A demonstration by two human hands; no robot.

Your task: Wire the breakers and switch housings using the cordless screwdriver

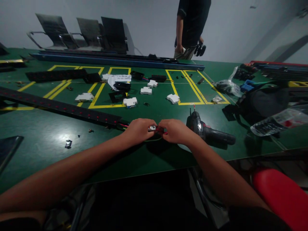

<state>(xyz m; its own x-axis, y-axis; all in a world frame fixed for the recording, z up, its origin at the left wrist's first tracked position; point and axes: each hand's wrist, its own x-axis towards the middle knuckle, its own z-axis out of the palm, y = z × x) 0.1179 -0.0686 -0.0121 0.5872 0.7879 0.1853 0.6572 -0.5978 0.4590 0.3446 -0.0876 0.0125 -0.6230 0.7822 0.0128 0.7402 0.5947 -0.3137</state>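
Observation:
Over the near edge of the table, my left hand [137, 130] is closed around a small white part [152, 128], mostly hidden by the fingers; it resembles a circuit breaker. My right hand [176, 131] meets it fingertip to fingertip, pinching dark red wires [159, 129] at the part's right side. Coloured wires [124, 125] run from my left hand to the end of a long black strip [72, 109] dotted with red sockets. A black cordless drill [204, 130] lies just right of my right hand.
Several white circuit breakers [130, 102] lie beyond my hands on the green table [154, 110]. Printed paper [120, 78] and black housings are farther back. A backpack [262, 99] and plastic-wrapped items sit at right. Another person [192, 25] stands across the table. A red stool [279, 192] is below right.

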